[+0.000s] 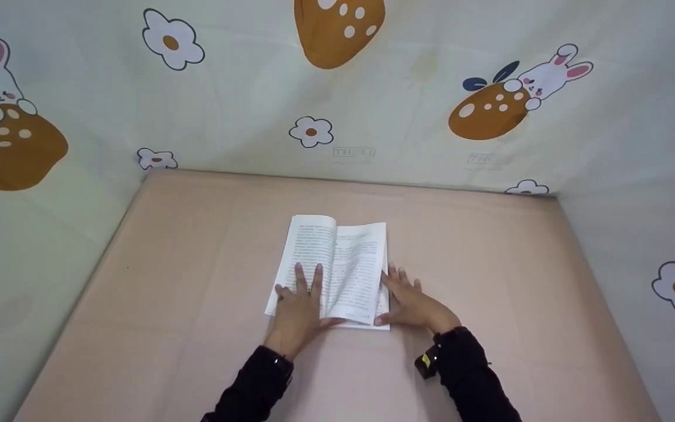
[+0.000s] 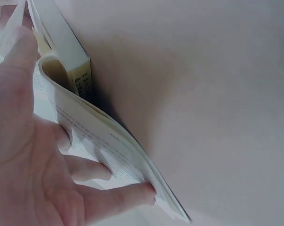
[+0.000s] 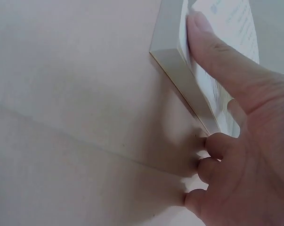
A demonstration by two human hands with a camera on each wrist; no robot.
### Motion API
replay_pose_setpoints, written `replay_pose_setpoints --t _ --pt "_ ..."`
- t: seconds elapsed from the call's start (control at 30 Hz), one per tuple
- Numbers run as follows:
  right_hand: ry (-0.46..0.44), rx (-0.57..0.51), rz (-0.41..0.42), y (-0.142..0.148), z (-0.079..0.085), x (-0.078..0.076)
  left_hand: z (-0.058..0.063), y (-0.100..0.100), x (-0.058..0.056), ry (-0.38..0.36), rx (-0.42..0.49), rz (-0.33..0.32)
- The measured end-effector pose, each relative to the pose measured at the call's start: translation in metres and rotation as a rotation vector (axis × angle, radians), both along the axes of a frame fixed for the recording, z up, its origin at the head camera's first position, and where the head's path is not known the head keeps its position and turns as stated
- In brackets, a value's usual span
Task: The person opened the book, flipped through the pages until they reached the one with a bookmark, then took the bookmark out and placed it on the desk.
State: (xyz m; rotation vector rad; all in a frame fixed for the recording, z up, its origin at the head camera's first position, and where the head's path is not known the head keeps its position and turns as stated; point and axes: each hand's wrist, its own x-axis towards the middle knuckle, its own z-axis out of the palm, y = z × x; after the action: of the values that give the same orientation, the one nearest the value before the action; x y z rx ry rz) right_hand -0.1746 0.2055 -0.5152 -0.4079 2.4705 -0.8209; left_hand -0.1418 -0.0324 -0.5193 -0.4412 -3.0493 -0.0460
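An open book point(image 1: 356, 275) with printed text lies on the table, its right-hand leaf raised off the pages beneath. My left hand point(image 1: 297, 310) rests on the left page with fingers spread, its thumb reaching to the lower edge of the right leaf. In the left wrist view, that hand's fingers point(image 2: 118, 200) press the curved left pages. My right hand point(image 1: 416, 305) is at the book's right side, index finger at the leaf's edge and thumb near the lower corner. The right wrist view shows its thumb point(image 3: 217, 52) against the pages and other fingertips touching the table.
The pinkish-beige table point(image 1: 197, 264) extends around the book. Pale cloth walls point(image 1: 238, 94) printed with rabbits and flowers stand at the back and both sides. A small black device point(image 1: 425, 364) is at the right sleeve cuff.
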Motion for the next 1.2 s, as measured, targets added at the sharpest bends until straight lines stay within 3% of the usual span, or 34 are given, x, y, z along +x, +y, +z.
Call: replay_pose_setpoints --t 0.1,0.4,0.53,0.67,0.77,0.9,1.1,1.2 --pt "-0.011 0.011 -0.009 0.0 0.0 0.0 -0.001 -0.003 0.001 0.04 0.033 -0.028" --pt "-0.023 0.027 -0.027 0.0 0.0 -0.001 -0.002 -0.009 0.002 -0.04 0.139 -0.018" --pt "-0.027 0.029 -0.028 0.0 -0.001 -0.002 -0.002 -0.015 0.006 0.015 0.181 0.004" --pt "-0.027 0.027 -0.028 0.0 -0.001 -0.002 -0.002 -0.022 0.008 0.15 0.08 -0.048" --pt "-0.026 0.024 -0.027 0.0 -0.001 -0.002 -0.003 -0.025 0.007 0.189 -0.001 -0.078" --pt "-0.028 0.024 -0.027 0.0 0.0 -0.003 -0.003 -0.025 0.004 0.116 0.002 -0.045" --pt "-0.031 0.016 -0.025 -0.001 0.001 -0.002 0.0 -0.023 0.0 -0.044 0.254 0.105" --pt "-0.028 0.007 -0.023 -0.001 0.0 -0.002 0.001 -0.023 -0.002 -0.053 0.305 0.118"
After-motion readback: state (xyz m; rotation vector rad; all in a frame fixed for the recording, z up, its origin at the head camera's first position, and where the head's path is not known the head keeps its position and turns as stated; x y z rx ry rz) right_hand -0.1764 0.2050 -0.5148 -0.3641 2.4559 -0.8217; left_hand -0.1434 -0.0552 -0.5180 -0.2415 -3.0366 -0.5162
